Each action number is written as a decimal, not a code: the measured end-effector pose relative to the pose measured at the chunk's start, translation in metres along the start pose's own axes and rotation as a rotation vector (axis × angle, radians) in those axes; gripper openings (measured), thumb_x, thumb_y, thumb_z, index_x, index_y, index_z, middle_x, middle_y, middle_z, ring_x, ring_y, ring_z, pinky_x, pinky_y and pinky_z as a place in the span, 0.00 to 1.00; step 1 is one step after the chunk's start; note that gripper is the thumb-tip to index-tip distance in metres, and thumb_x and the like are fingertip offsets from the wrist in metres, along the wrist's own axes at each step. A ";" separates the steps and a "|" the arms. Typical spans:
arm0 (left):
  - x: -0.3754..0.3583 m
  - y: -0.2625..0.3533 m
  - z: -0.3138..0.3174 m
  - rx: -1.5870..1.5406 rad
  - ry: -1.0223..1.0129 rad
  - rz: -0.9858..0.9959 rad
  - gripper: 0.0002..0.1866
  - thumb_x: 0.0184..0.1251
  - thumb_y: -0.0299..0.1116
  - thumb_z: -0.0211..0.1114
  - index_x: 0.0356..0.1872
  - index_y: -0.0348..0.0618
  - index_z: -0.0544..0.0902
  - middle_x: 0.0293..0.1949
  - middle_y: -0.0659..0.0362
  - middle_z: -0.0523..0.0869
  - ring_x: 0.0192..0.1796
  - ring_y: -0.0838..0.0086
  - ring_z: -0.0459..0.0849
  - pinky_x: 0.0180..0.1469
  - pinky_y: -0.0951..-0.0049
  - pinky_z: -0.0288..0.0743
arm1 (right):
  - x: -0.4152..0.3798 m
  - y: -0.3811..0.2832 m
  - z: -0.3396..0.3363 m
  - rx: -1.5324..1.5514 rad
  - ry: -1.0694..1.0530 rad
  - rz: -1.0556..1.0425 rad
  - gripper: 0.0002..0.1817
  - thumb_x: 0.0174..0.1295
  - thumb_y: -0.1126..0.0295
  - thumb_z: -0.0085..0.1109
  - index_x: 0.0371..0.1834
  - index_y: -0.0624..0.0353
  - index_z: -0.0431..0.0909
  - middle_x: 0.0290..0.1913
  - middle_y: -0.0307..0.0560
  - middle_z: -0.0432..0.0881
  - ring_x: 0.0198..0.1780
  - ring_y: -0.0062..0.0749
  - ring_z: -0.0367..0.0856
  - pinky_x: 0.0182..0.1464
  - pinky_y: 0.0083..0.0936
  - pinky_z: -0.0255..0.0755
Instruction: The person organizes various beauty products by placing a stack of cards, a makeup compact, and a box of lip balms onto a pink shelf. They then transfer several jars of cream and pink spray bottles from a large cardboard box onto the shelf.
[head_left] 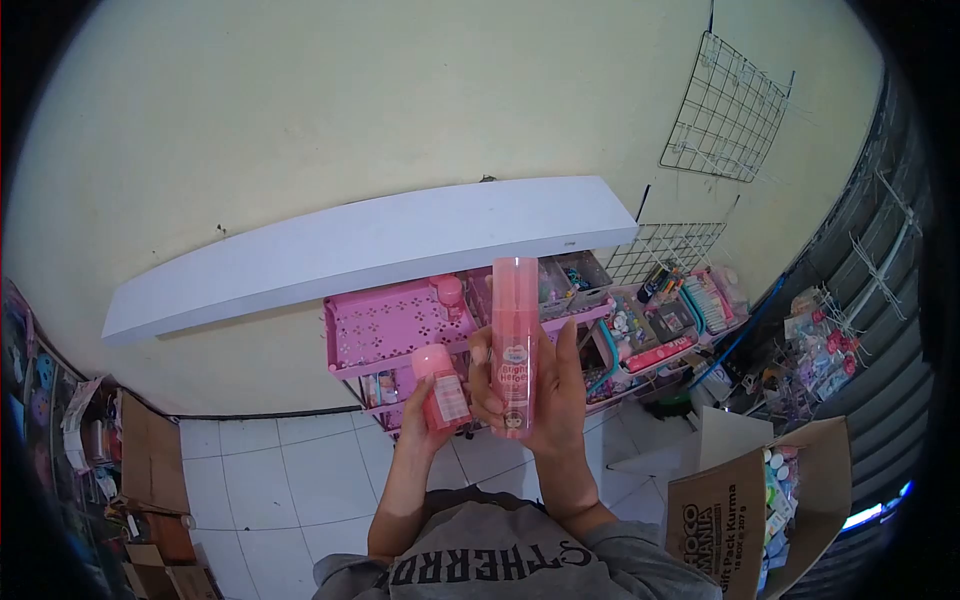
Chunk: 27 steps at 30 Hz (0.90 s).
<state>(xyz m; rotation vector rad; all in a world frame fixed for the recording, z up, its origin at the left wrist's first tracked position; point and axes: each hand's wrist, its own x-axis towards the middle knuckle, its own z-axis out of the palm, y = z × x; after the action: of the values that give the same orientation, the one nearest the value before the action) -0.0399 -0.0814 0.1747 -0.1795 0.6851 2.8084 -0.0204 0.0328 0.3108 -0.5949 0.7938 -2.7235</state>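
Note:
My right hand (562, 400) is wrapped round a tall pink bottle (515, 340) with a clear pink cap, a label reading "Bright Heroes" and a small cartoon face near its base. It is held upright in front of me. To its left, my left hand (422, 412) grips a shorter pink bottle (448, 402) with a rounded pink cap, tilted slightly, a pale text label facing me. Behind both hands stands a pink trolley tray (385, 330) with flower-shaped cutouts. Another pink bottle (450, 293) sits at the tray's right side.
A long white shelf (370, 245) juts from the wall above the trolley. Baskets of small goods (650, 325) stand to the right. An open cardboard box (710, 520) full of packages is at lower right. Cartons (150, 450) and stocked shelving line the left.

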 end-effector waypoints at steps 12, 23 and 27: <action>-0.015 0.010 0.019 0.028 0.046 0.088 0.28 0.55 0.51 0.48 0.45 0.33 0.68 0.36 0.50 0.77 0.37 0.64 0.77 0.38 0.68 0.72 | -0.005 0.001 -0.005 -0.040 -0.091 -0.015 0.34 0.59 0.44 0.19 0.58 0.63 0.46 0.34 0.50 0.65 0.17 0.24 0.65 0.10 0.16 0.62; -0.011 -0.004 -0.040 -0.070 -0.193 0.058 0.30 0.52 0.55 0.53 0.46 0.38 0.66 0.34 0.54 0.76 0.38 0.69 0.76 0.34 0.70 0.73 | -0.031 0.019 -0.092 -0.265 0.331 0.066 0.16 0.57 0.65 0.44 0.46 0.60 0.60 0.30 0.43 0.70 0.18 0.22 0.66 0.13 0.15 0.61; -0.003 -0.008 -0.033 0.155 -0.027 0.139 0.22 0.54 0.44 0.57 0.41 0.35 0.70 0.31 0.55 0.77 0.30 0.73 0.78 0.29 0.74 0.75 | -0.030 0.037 -0.133 -0.325 0.567 0.179 0.11 0.48 0.75 0.55 0.34 0.58 0.66 0.25 0.40 0.71 0.18 0.22 0.70 0.19 0.17 0.65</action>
<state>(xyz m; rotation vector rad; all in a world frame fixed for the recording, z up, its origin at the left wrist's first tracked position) -0.0331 -0.0903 0.1422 -0.0673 0.9384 2.8651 -0.0485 0.0737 0.1783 0.2143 1.3588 -2.6262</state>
